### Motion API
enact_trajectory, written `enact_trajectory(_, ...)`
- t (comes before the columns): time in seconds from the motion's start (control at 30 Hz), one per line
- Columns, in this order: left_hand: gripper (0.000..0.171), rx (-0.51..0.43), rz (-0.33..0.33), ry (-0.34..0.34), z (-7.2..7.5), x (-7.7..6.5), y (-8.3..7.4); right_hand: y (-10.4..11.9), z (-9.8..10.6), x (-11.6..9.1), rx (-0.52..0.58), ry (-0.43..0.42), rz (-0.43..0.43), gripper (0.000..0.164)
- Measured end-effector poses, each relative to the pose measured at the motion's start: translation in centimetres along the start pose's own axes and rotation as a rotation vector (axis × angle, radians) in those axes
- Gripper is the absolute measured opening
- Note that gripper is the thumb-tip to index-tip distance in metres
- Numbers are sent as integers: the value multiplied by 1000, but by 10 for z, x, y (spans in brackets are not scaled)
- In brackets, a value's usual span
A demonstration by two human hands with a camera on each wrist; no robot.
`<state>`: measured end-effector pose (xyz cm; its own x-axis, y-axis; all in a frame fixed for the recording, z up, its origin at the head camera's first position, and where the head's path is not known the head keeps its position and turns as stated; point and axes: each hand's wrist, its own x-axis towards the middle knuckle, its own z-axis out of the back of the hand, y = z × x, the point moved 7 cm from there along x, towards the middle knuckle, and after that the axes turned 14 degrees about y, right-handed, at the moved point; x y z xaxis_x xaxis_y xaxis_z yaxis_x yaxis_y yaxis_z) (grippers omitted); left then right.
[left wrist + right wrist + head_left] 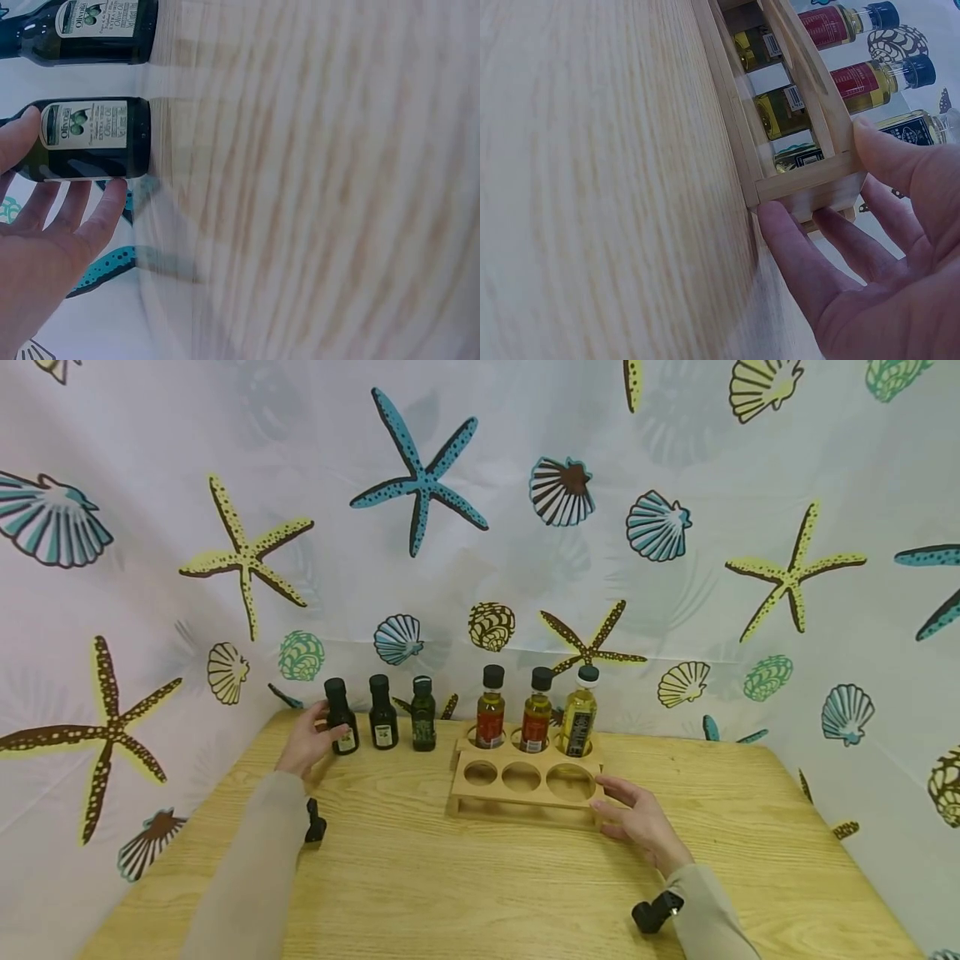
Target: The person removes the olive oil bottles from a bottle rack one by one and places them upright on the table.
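At the far left of the row stands a dark olive oil bottle (342, 724) with a pale label. My left hand (306, 740) holds it, the thumb across its front and the other fingers along its far side. In the left wrist view the label of this bottle (90, 139) shows green olives. My right hand (637, 820) grips the right end of a two-tier wooden bottle rack (525, 796). In the right wrist view the thumb lies at the rack's upper edge and a fingertip at its lower corner (780, 191).
Two more dark bottles, one labelled (383, 727) and one greener (423, 727), stand between the left hand and the rack. Two red-labelled bottles (491, 723) and a yellow oil bottle (580, 727) fill the back tier. Three round holes line the front tier. A patterned curtain (480, 585) hangs behind.
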<state>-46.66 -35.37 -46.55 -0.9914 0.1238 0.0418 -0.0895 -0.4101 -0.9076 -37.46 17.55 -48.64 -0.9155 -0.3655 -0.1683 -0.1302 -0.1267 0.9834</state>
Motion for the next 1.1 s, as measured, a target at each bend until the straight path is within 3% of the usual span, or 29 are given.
enact_trajectory(0.23, 61, 8, 5, -45, 3, -2, -5, -1, 0, 1, -2, 1, 0, 59)
enact_trajectory(0.8, 59, 37, 13, -60, 4, -5, -5, 1, -1, -4, -27, 15, -5, 57)
enact_trajectory(1.1, 62, 105, 13, -228, 5, -18, -20, 0, -1, -6, -31, 10, -17, 58)
